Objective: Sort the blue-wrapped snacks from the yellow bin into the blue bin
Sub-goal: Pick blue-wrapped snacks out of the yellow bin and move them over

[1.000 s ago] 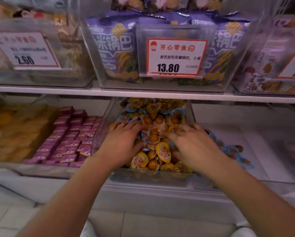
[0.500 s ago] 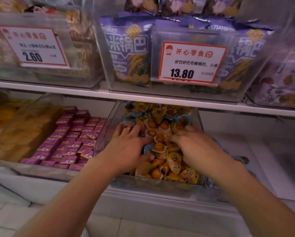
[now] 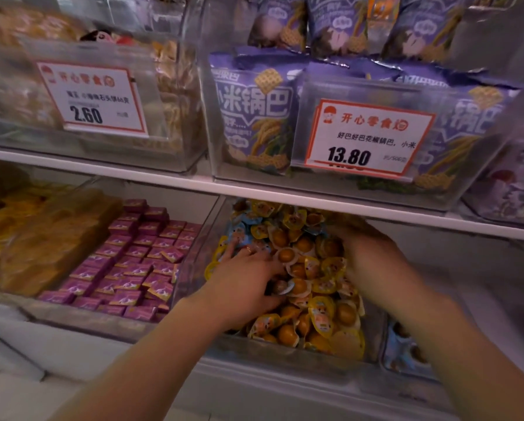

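Both hands are down in the clear bin of yellow-wrapped snacks. The left hand lies flat, fingers spread, holding nothing; the right hand is blurred, grip unclear. Blue-wrapped snacks sit at the back left.

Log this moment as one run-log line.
stage: searching | left hand: in yellow bin | right hand: in yellow bin | blue-wrapped snacks: unsorted

The right hand is smearing with motion blur, its fingers hiding among the yellow snacks, so its grip is not showing. The left hand is covering the snacks beneath its palm. The blue bin is peeking out behind the right forearm, mostly hidden.
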`<state>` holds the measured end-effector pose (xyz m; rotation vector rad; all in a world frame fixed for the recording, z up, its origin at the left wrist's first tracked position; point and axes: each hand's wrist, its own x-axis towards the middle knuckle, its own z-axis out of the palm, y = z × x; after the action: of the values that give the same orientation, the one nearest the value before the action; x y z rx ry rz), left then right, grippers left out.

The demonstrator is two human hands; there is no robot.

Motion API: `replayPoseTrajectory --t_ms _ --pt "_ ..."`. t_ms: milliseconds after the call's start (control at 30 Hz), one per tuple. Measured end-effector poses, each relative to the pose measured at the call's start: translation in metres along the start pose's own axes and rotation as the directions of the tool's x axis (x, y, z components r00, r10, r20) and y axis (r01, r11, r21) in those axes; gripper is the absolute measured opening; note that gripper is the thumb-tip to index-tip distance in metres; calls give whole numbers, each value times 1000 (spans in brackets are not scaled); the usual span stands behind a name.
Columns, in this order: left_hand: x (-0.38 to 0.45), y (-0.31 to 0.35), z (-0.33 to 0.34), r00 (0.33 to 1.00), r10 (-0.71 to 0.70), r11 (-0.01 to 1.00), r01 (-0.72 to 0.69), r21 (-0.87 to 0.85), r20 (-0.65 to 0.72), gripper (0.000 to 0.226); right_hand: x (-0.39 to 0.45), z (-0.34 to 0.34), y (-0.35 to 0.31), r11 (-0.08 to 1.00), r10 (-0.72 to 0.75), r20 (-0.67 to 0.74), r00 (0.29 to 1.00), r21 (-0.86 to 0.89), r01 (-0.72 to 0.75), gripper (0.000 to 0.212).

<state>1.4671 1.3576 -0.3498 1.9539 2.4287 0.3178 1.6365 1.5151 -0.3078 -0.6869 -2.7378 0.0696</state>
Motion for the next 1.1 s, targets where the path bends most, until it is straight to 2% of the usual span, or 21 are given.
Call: replayPoseTrajectory --t_ms 133,233,300,367,467,533,667,800,900,967,1033,1067,1100 --pt "-1 -8 -1 988 -33 987 8 -162 -149 18 18 5 8 983 64 215 975 -179 -25 71" --pt "-6 -9 -1 976 -76 949 8 -314 -203 11 25 7 9 975 113 282 953 -216 -52 71" --pt "-7 -8 -3 963 -134 890 14 -455 -232 3 27 7 9 980 111 248 962 -186 -65 63" --pt "-7 -9 -5 938 -216 825 27 -564 -270 11 26 6 8 985 106 209 972 -154 -74 51" --pt "-6 -6 -6 916 -271 792 39 -609 -295 15 19 4 9 985 104 189 976 -152 -75 48" --pt "-5 0 -7 921 -267 773 28 -634 -284 18 12 0 8 987 88 173 981 -147 -63 49" --pt "-2 16 -8 944 -206 770 -6 -638 -257 16 -4 -17 9 998 57 176 983 -27 -53 53" --pt "-1 34 -9 965 -169 747 -6 -664 -199 32 -18 -25 10 997 -7 147 989 74 -4 31" --pt "0 48 -11 977 -124 752 -20 -659 -171 21 -27 -30 8 977 11 79 997 210 -28 28" --pt "0 55 -12 976 -135 752 -12 -659 -171 15 -36 -39 6 908 131 -60 990 407 -95 24" --pt "-1 65 -16 964 -158 767 -15 -641 -212 15 -50 -44 0 752 329 -171 929 642 -149 18" --pt "-2 72 -19 955 -157 790 -31 -612 -252 18 -57 -43 -5 595 450 -146 881 784 -174 19" --pt "-3 81 -22 947 -136 822 -57 -567 -292 25 -65 -42 -14 373 552 -43 833 906 -200 21"
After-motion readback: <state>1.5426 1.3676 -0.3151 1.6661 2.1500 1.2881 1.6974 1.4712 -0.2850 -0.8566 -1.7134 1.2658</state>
